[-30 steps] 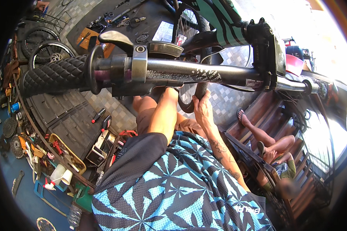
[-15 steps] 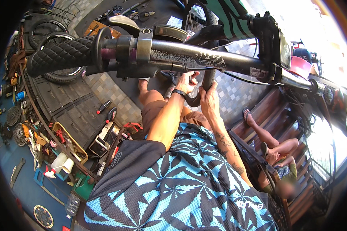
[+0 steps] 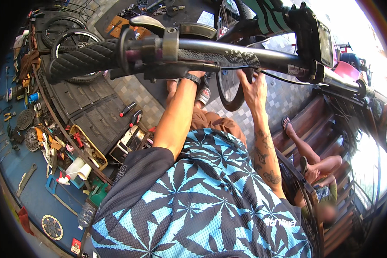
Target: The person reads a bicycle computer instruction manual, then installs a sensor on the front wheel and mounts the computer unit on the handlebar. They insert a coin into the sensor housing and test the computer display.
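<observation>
Above the right grip (image 3: pixel 256 91), clasped around the tyre (image 3: pixel 233 105), runs the handlebar (image 3: pixel 275 61), hiding whether the left grip (image 3: pixel 198 73) is closed.

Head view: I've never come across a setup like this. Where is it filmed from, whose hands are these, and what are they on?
There is no machine here, only a person's two bare hands. A wide fisheye camera on their head looks down, so straight edges bend near the rim.

Across the top runs a bicycle handlebar with a black grip. Below it, the right hand is at the side of a black tyre and seems to touch it. The left hand is mostly hidden behind the handlebar, so I can't tell what it holds.

On the left, a blue surface carries a wrench and sprockets, among other tools. On the right, another person sits on a wooden bench.
</observation>
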A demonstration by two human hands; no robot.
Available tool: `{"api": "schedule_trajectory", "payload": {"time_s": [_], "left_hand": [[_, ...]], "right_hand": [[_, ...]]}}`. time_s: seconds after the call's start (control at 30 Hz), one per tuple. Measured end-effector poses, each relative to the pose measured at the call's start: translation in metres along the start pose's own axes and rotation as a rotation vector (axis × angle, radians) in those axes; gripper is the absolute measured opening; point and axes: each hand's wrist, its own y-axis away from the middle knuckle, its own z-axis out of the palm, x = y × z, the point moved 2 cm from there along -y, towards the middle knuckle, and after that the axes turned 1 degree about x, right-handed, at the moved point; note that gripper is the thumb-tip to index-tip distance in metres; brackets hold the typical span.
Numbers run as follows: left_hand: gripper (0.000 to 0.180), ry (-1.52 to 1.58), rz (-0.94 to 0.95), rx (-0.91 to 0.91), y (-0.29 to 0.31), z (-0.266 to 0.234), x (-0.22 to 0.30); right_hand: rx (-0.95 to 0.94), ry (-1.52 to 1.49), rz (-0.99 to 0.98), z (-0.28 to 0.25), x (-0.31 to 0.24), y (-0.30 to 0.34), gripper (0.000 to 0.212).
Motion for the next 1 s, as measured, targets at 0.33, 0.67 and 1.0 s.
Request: {"api": "schedule_trajectory", "payload": {"time_s": [0.33, 0.67, 1.0], "left_hand": [[0.024, -0.649, 0.412, -0.155, -0.014, 0.123, 0.074], [0.026, -0.825, 0.275, -0.258, -0.04, 0.133, 0.002], [0.023, -0.871, 0.359, -0.261, 0.001, 0.139, 0.025]], "right_hand": [[0.008, -0.268, 0.124, -0.034, 0.015, -0.009, 0.048], [0.126, 0.088, 0.256, -0.057, -0.008, -0.013, 0.044], [0.119, -0.051, 0.47, -0.047, -0.034, -0.01, 0.043]]}}
